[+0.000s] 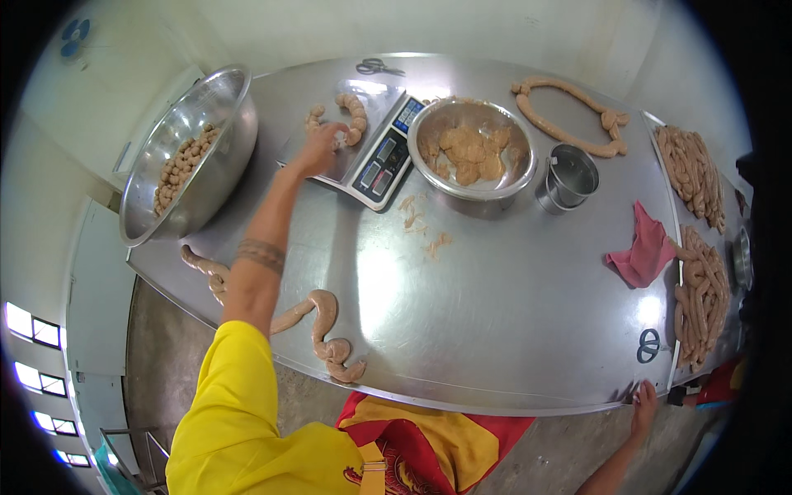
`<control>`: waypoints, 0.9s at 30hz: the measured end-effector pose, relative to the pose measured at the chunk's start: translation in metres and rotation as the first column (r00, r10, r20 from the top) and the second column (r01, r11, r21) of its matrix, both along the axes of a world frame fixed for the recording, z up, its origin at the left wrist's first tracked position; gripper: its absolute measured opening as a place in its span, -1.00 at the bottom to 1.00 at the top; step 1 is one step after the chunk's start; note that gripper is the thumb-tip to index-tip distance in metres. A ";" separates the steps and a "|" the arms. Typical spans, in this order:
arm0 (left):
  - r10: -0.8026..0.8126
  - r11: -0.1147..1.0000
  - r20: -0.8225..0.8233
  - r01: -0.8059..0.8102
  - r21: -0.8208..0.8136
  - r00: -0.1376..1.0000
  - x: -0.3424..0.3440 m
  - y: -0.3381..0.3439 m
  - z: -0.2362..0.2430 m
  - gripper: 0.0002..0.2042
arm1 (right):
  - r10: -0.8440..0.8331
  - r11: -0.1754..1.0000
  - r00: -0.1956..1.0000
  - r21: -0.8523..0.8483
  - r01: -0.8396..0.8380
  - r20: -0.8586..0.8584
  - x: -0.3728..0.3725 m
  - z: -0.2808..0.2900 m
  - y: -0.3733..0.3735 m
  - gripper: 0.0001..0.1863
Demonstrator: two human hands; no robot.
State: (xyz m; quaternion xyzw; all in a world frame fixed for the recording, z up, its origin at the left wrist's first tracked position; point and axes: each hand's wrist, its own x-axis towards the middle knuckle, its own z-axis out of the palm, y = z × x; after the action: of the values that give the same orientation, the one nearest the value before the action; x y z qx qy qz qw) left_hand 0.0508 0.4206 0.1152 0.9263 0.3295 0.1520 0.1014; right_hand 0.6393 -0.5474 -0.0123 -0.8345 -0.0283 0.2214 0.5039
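My left hand (pixel 323 148) reaches over the digital scale (pixel 381 177), its fingers bent against a curved string of short, tied sausage links (pixel 356 115) on the metal pan. The hand covers part of the string. A long, uncut sausage (pixel 326 318) winds along the near table edge, partly hidden beneath my left forearm. Far off to the right, my right hand (pixel 643 406) touches the near edge of the table with its fingers apart, holding nothing that I can see. Close to it lie two dark rings (pixel 648 346).
A large steel basin (pixel 235 157) of small links stands left. Right of the scale are a bowl of meat paste (pixel 513 186), a metal pail (pixel 572 173), a sausage loop (pixel 540 130), a pink cloth (pixel 643 247) and sausage piles (pixel 701 305). Scissors (pixel 379 67) lie behind. Another person's sleeve (pixel 719 388) shows right.
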 end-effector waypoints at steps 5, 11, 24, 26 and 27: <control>0.096 0.992 0.122 -0.104 0.066 0.988 -0.046 -0.015 0.046 -0.55 | -0.245 0.915 0.875 -0.399 0.066 -0.417 -0.038 0.041 -0.120 -0.66; 0.042 0.998 0.103 -0.047 0.039 0.994 -0.009 0.017 0.056 -0.65 | 0.010 0.860 0.997 -0.507 -0.047 -0.074 -0.015 0.055 -0.062 -0.58; 0.119 0.960 -0.242 -0.174 -0.218 0.963 -0.059 -0.079 0.074 -0.64 | 0.481 0.769 0.540 -0.628 0.118 0.691 -0.076 -0.023 0.222 -0.55; 0.327 0.727 -0.249 -0.411 -0.549 0.911 -0.106 -0.091 0.119 -0.58 | 0.470 0.858 0.574 -0.501 -0.118 0.670 -0.120 -0.026 0.255 -0.62; 0.388 0.605 -0.246 -0.447 -0.659 0.888 -0.131 -0.093 0.146 -0.54 | 0.487 0.861 0.641 -0.448 -0.240 0.593 -0.147 -0.027 0.273 -0.65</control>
State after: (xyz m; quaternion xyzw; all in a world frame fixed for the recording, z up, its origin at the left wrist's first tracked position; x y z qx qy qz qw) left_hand -0.0803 0.3276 0.2607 0.7197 0.5724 -0.0009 0.3929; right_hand 0.4921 -0.2749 -0.0392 -0.9033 -0.3458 -0.0051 0.2540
